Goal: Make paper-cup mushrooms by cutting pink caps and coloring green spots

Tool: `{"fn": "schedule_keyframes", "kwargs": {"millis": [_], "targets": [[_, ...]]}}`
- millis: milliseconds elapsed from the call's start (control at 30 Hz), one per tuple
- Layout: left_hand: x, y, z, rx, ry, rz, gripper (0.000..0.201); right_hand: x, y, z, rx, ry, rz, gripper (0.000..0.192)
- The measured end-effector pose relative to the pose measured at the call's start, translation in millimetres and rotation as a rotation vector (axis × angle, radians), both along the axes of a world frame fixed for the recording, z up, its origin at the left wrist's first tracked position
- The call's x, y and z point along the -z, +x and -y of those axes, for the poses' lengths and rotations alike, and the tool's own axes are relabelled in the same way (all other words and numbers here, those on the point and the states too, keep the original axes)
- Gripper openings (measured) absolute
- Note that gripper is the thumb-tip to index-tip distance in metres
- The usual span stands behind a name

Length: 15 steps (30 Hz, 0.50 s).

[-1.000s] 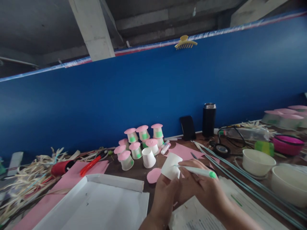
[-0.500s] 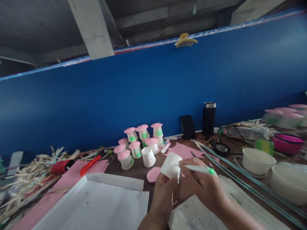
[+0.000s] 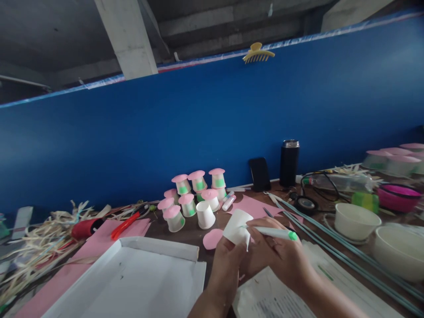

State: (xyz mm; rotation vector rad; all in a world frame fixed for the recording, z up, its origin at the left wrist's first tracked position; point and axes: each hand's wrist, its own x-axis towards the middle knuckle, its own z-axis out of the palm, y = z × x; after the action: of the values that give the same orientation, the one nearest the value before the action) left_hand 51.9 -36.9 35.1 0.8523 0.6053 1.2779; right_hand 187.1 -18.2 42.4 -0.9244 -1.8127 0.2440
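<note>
My left hand (image 3: pixel 225 269) grips a small white paper cup (image 3: pixel 236 226) held upside down and tilted over the table. My right hand (image 3: pixel 281 256) holds a white pen with a green cap end (image 3: pixel 274 232), its tip against the cup's side. A pink paper disc (image 3: pixel 212 239) lies on the table just left of the cup. Behind it stands a plain white cup (image 3: pixel 205 215) upside down, and a cluster of several cups topped with pink discs and green bands (image 3: pixel 194 194).
A white tray lid (image 3: pixel 132 282) lies front left, with pink paper (image 3: pixel 89 251) and straw strips (image 3: pixel 36 243) beyond it. Red scissors (image 3: pixel 126 223), a black flask (image 3: pixel 289 162), a phone (image 3: pixel 259 174), white bowls (image 3: pixel 356 221), long green sticks (image 3: pixel 331 247) and printed sheets (image 3: pixel 271 296) surround my hands. A blue wall (image 3: pixel 212 123) backs the table.
The cup and pen have shifted only slightly; a small flap of cup edge now hangs below the pen tip. My view has tipped down a little.
</note>
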Motion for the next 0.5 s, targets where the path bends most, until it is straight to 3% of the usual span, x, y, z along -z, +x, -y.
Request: {"fn": "schedule_keyframes", "kwargs": {"millis": [133,367,500], "targets": [[4.0,0.9,-1.0,-0.001,0.007,0.009,0.021,-1.0,-0.8,0.2,0.007,-0.001,0.002,0.015],[-11.4,1.3,5.5,0.030,-0.041,-0.019,0.035,0.2,-3.1,0.9,0.010,-0.005,-0.026,0.014],[-11.3,3.8,5.0,0.028,-0.021,0.028,0.030,0.2,-3.7,1.6,-0.003,-0.022,-0.030,0.016]]}}
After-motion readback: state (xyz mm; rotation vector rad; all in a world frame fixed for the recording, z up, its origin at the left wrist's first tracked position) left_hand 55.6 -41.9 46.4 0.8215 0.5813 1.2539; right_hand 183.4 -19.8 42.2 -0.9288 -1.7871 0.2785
